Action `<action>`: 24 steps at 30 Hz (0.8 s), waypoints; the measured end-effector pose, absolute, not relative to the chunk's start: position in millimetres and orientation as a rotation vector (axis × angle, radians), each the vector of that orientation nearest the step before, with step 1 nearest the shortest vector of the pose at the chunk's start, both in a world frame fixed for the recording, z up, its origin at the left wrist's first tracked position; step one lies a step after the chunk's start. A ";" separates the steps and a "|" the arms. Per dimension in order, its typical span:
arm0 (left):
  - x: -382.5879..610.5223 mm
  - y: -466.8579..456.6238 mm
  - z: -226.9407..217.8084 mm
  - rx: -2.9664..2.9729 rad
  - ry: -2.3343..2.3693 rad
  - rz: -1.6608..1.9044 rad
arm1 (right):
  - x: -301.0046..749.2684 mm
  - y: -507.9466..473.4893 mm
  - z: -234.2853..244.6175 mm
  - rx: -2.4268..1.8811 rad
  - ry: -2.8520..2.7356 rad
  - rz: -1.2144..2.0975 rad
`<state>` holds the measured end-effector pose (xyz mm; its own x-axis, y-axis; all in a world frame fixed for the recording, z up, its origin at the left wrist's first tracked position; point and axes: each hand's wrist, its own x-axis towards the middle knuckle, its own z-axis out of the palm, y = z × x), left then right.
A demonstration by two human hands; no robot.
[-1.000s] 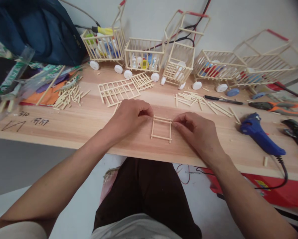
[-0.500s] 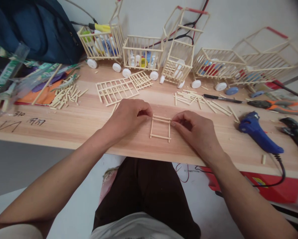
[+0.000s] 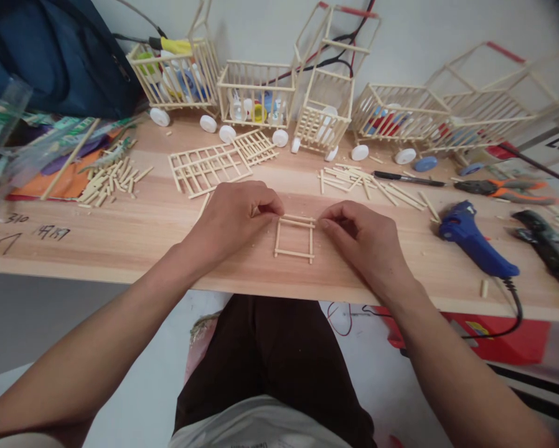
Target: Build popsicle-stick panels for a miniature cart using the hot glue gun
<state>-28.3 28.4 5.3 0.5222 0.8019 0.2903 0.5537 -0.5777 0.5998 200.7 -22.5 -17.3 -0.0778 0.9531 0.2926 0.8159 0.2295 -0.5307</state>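
Note:
A small square frame of thin wooden sticks (image 3: pixel 294 254) lies flat on the tabletop between my hands, with two sticks close together along its far side. My left hand (image 3: pixel 242 214) pinches at the frame's far left corner, thumb and forefinger together. Beside the far right corner, my right hand (image 3: pixel 366 239) has thumb and forefinger closed, with a slight gap from the stick ends. Nothing shows between those fingertips. Behind my left hand lie stick lattice panels (image 3: pixel 209 169), and beyond my right hand is a pile of loose sticks (image 3: pixel 349 177).
Several stick-built toy carts (image 3: pixel 256 93) line the wall. To the right lie a blue glue gun (image 3: pixel 478 239) with its cord, a black pen (image 3: pixel 408 179), orange-handled pliers (image 3: pixel 503 188) and a black tool (image 3: pixel 548 249). Short stick pieces (image 3: pixel 109 180) and a dark blue bag (image 3: pixel 55 59) are at left.
My right fingertips have moved slightly off the frame's far right corner. My left hand stays at the far left corner. The whole view has shifted a little.

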 end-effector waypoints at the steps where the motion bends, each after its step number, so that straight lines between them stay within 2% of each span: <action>1: -28.1 28.6 4.9 2.347 1.096 0.772 | 201.6 -23.1 -17.3 -1.628 -1.914 0.310; 7: -27.0 30.6 1.0 2.451 1.053 0.758 | 205.1 -25.5 -18.2 -1.611 -1.944 0.373; 24: -22.8 31.4 -5.9 2.554 1.028 0.743 | 201.7 -21.4 -18.5 -1.572 -2.014 0.264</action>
